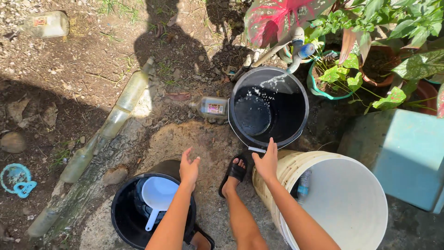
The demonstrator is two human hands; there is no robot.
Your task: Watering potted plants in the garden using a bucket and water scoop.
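On bare ground beside potted plants (344,74): one black bucket (269,107), upright, part-filled, water falling into it from a tap (298,48) above its far rim. Right hand (267,162) rests at the bucket's near rim, fingers extended, apparently touching the edge or the handle there; the view does not settle whether it grips anything. Left hand (188,169) is released, fingers spread, holding nothing, poised above a second black bucket (152,210). That bucket holds a white plastic dipper (157,194), bowl up, handle pointing toward the person. One large white bucket (335,201) stands just beside the right forearm, a plastic bottle (303,184) against its inner wall. One foot in a black sandal (236,171) lies between the buckets. A glass bottle (210,107) lies on its side touching the filling bucket's left wall.
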